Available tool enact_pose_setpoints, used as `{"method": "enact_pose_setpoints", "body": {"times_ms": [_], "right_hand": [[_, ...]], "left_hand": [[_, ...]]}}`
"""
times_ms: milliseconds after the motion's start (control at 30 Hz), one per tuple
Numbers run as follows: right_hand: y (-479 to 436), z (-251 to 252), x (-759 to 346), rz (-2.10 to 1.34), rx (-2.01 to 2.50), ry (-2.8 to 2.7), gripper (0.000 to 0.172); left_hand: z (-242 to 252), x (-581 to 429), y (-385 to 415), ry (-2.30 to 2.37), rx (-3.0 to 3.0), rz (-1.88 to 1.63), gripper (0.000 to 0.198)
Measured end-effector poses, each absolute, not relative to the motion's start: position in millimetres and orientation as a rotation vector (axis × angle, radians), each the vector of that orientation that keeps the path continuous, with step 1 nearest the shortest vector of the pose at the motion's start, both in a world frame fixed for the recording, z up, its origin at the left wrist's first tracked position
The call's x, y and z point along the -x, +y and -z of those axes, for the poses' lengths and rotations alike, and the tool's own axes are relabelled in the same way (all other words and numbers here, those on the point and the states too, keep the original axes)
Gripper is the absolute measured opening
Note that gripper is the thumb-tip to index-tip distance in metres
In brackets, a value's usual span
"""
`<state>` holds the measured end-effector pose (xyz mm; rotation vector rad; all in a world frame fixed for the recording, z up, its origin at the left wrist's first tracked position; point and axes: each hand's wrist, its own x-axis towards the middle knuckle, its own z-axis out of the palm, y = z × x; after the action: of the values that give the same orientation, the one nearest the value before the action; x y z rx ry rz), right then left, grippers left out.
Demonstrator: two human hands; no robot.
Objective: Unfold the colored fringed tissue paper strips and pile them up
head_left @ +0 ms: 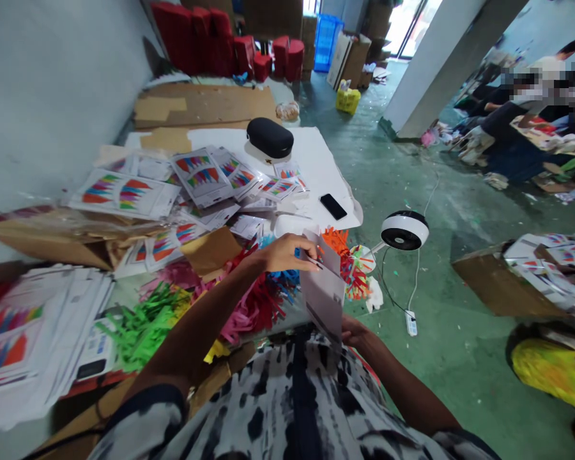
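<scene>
In front of my chest stands a white folded card [323, 294], tilted, with small grey print near its right edge. My left hand [290, 252] is closed in a pinch at its upper left edge. My right hand [353, 331] grips the lower right edge, its fingers partly hidden behind the card. Below my left forearm and around it lie bundles of cut tissue-paper fringe: green [146, 326], pink and red [256, 294], blue [285, 281]. Orange fringe [335, 241] shows just behind the card.
Printed packets with coloured tassel pictures [204, 176] cover the table, with a larger stack [43, 332] at left. A black case [269, 137] and a phone [333, 206] lie farther back. Right are a fan [405, 230], a power strip [411, 323], a full carton [503, 287] and a person [549, 70].
</scene>
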<state>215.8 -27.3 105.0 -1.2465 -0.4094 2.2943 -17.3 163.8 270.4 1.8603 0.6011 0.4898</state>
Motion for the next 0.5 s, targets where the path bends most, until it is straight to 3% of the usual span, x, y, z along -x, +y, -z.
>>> {"method": "enact_pose_setpoints", "body": {"times_ms": [267, 400, 500], "right_hand": [[-7, -111, -232, -2.192, 1.251, -0.313, 0.031], [11, -137, -261, -1.863, 1.488, -0.364, 0.039], [14, -178, -268, -1.527, 1.637, -0.734, 0.044]], "left_hand": [[-280, 46, 157, 0.699, -1.834, -0.69, 0.025], [-275, 63, 161, 0.827, -1.822, -0.738, 0.027], [-273, 70, 163, 0.897, -1.808, -0.763, 0.031]]}}
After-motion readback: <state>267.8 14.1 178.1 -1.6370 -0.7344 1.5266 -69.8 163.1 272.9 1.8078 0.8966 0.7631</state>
